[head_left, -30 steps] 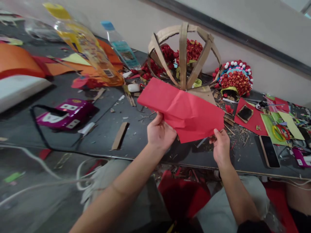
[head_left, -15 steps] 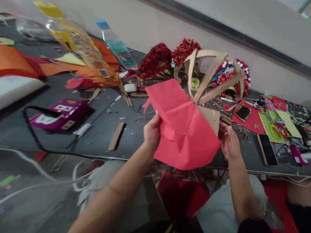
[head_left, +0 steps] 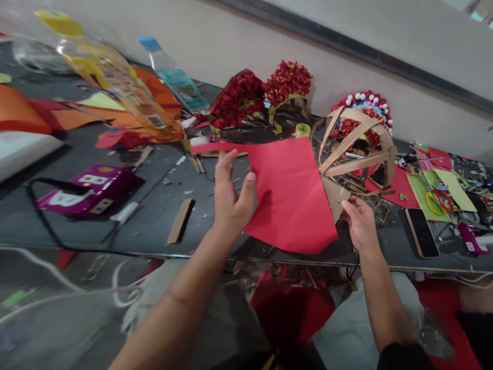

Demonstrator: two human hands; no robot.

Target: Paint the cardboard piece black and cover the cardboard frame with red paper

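Observation:
A creased sheet of red paper (head_left: 290, 200) lies in front of me, with a narrow strip running off its upper left corner. Its right side overlaps the flat base of a cardboard frame (head_left: 354, 139) made of curved strips. My right hand (head_left: 361, 223) pinches the lower corner of that base between thumb and fingers. At the paper's left edge, my left hand (head_left: 233, 192) is open, thumb and fingers apart; whether it touches the paper I cannot tell.
Left on the dark table (head_left: 154, 226) are a purple power strip (head_left: 90, 190), a cardboard scrap (head_left: 180, 221) and two bottles, one yellow-capped (head_left: 119, 82). Behind stand red decorated pieces (head_left: 288, 79). A phone (head_left: 422, 232) and scissors (head_left: 439, 201) lie right.
My left hand has let go of the paper's left edge and spread its fingers. The red paper now lies flatter. The cardboard frame has tipped down to the right, and my right hand now pinches its base.

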